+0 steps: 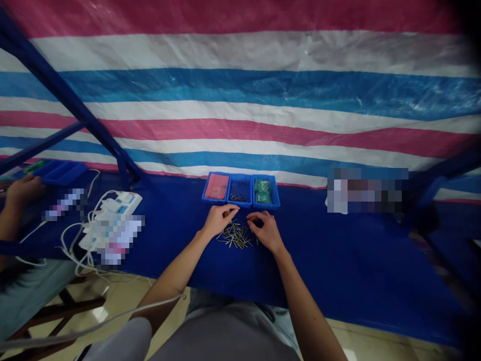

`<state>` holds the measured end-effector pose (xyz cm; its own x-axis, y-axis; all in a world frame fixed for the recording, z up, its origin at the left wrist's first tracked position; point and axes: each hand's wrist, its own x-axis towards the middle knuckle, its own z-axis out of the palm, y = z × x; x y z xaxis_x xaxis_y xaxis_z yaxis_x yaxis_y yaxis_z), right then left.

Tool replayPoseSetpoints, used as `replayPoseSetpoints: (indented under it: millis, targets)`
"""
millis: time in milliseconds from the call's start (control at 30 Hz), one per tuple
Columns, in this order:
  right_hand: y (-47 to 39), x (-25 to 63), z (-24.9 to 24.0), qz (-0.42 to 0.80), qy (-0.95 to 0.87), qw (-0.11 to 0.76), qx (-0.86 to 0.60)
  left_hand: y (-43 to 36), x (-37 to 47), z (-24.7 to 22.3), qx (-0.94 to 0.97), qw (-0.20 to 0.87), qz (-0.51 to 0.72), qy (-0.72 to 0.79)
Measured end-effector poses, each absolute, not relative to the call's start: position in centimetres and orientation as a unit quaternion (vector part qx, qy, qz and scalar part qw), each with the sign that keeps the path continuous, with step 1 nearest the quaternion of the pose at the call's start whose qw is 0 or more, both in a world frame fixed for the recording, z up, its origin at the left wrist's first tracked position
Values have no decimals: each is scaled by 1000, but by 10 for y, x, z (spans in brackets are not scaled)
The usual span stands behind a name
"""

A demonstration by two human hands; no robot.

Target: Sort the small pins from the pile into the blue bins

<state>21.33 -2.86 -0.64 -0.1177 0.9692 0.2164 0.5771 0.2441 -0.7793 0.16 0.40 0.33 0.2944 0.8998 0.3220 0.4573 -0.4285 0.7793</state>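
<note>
A loose pile of thin metal pins or screws point(236, 235), some brassy and some silvery, lies on the blue table between my two hands. My left hand point(218, 219) is closed in a pinch at the upper left of the pile, close to the bins; whatever its fingertips hold is too small to make out. On the pile's right side, my right hand point(266, 230) has its thumb and forefinger curled close together. Anything between those fingertips cannot be made out. Just beyond my hands stand a blue bin with red sheets or packets point(217, 186), a middle bin point(240, 204) with dark thin pieces, and one with green packets point(262, 192).
A white power strip point(126, 203) with tangled cables lies on the left of the table point(323, 271). Farther left, another person's hand point(24, 190) is beside a blue tray point(63, 173). A blue frame bar point(101, 133) slants down there. A striped sheet point(263, 120) hangs behind.
</note>
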Motion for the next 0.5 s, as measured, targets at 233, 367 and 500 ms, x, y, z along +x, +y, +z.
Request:
replayPoseSetpoints:
  millis: [233,367,500]
  targets:
    - [-27,219,-8,348,-622,464,-527,0,2,0,791,259,368,415]
    - [-28,220,-8,384,-564,504,-530,-5,5,6,844,195,351,356]
    - [-31,218,-2,391,-546,525,-523,-7,9,10,869,136,371,299]
